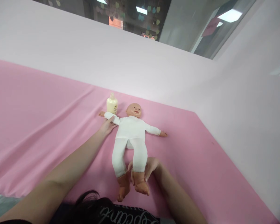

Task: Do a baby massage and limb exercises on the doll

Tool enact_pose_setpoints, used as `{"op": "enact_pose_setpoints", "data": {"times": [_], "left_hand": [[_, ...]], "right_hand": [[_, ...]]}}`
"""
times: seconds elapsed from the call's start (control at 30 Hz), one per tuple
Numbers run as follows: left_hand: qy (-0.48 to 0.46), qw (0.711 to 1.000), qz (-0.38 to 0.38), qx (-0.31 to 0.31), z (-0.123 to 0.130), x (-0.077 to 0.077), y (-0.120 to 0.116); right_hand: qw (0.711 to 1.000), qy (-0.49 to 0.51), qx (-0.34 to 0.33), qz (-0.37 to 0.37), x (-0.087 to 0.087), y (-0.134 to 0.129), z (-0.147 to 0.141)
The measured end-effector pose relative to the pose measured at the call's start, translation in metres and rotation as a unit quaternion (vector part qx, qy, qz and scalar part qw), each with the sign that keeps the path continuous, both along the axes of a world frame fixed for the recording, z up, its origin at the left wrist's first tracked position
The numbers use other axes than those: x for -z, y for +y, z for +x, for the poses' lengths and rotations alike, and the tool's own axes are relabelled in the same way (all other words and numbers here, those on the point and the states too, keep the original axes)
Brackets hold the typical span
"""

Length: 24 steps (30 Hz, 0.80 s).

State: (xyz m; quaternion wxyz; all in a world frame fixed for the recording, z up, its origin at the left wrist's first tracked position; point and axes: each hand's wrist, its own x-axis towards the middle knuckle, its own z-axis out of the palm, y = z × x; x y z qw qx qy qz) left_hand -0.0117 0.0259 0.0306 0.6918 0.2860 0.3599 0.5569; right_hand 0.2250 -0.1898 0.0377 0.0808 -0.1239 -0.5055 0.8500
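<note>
1 baby doll (pixel 130 128) in a white suit lay face up on the pink-covered worktop (pixel 189 155) in the head view, its feet toward the person, which probably put all 4 limbs within reach. The left hand (pixel 107 125) was partly closed on the doll's right arm, thumb on top of the sleeve, seemingly to steady that arm stretched out sideways. The right hand (pixel 152 164) curled under the doll's left lower leg, thumb and fingers on its 2 sides, likely to support it from beneath. 1 pale yellow pump bottle (pixel 112 105) stood just behind the held arm, leaving little room there. Beyond rose a white wall (pixel 88 56) with a window (pixel 130 18) above.
</note>
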Motion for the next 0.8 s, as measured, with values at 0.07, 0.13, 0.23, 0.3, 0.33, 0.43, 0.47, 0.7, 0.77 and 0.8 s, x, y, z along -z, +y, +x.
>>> {"op": "enact_pose_setpoints", "data": {"times": [0.07, 0.13, 0.23, 0.3, 0.33, 0.43, 0.47, 0.7, 0.77, 0.8], "left_hand": [[0.012, 1.000, 0.028, -0.002, 0.000, 0.003, 0.001], [0.024, 0.997, 0.071, -0.020, 0.001, 0.006, 0.000], [0.058, 0.985, 0.153, -0.048, 0.003, 0.008, -0.003], [0.100, 0.971, 0.208, -0.060, 0.005, 0.008, -0.007], [0.132, 0.961, 0.237, -0.060, 0.006, 0.009, -0.009], [0.247, 0.896, 0.369, -0.008, 0.010, 0.011, -0.015], [0.279, 0.862, 0.422, 0.019, 0.011, 0.012, -0.016], [0.384, 0.719, 0.578, 0.039, 0.013, 0.017, -0.014], [0.398, 0.706, 0.586, 0.032, 0.012, 0.017, -0.014], [0.401, 0.699, 0.592, 0.026, 0.012, 0.016, -0.015]], "right_hand": [[0.999, 0.038, 0.015, -0.017, 0.003, -0.001, 0.002], [0.996, 0.075, 0.048, -0.027, 0.005, -0.003, 0.005], [0.985, 0.109, 0.133, -0.034, 0.005, -0.007, 0.007], [0.967, 0.110, 0.224, -0.045, 0.002, -0.009, 0.006], [0.955, 0.107, 0.271, -0.052, 0.000, -0.010, 0.004], [0.917, 0.099, 0.379, -0.078, -0.007, -0.009, 0.000], [0.904, 0.104, 0.403, -0.096, -0.009, -0.008, -0.001], [0.843, 0.108, 0.492, -0.186, -0.015, 0.002, -0.001], [0.845, 0.103, 0.491, -0.186, -0.015, 0.002, -0.001], [0.845, 0.100, 0.491, -0.187, -0.015, 0.002, -0.001]]}}
